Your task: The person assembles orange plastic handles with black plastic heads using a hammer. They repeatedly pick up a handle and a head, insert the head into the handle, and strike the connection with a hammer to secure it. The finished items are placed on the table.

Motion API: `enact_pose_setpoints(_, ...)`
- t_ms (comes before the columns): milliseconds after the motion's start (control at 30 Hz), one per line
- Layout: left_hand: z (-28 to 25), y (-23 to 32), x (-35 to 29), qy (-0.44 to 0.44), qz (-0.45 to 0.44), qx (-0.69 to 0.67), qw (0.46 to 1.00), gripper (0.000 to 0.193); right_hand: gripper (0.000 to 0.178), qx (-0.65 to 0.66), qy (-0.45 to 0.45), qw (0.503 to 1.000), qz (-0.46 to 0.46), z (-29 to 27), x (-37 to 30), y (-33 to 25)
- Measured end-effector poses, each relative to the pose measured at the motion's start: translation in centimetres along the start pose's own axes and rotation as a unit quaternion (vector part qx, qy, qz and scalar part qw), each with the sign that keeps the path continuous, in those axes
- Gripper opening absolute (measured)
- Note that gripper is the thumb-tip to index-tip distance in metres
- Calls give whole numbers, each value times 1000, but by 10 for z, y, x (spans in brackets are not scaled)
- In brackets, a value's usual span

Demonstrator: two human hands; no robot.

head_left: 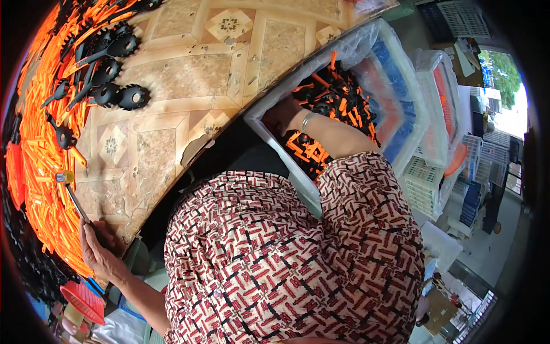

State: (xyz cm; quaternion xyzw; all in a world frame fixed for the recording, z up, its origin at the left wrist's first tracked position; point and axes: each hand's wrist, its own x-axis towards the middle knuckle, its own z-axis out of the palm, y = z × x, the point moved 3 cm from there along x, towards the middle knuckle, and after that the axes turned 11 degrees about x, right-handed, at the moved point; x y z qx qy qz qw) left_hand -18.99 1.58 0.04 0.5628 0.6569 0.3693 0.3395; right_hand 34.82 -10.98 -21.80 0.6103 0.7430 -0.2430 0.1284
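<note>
My left hand [98, 252] rests at the table's edge, fingers closed round the dark handle of a small mallet [77, 200]. Its yellow-banded head lies over the pile of orange plastic handles [48, 209]. My right hand [279, 117] reaches down into a plastic-lined crate [314, 200], its fingers in shadow and hidden. Inside that crate are many black-and-orange utensil pieces [349, 109]. Beyond my left hand, black plastic utensil heads, among them a spaghetti server [134, 97] and a slotted spoon [65, 137], lie on the table.
The tile-patterned table [183, 63] has a worn, chipped edge beside me. A red basket [84, 301] stands at lower left. To the right are plastic-lined crates [395, 74], stacked pale crates [421, 186] and, farther off, more crates near a bright opening.
</note>
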Motion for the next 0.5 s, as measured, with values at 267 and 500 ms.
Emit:
enact_pose_setpoints(267, -2, 22, 3, 17, -18, 10, 1000, 29, 80, -98, -46, 986, 130, 23, -48, 54)
enact_pose_setpoints(500, -12, 15, 4, 22, -38, 14, 999, 32, 83, -184, 22, 971, 154, 50, -100, 101)
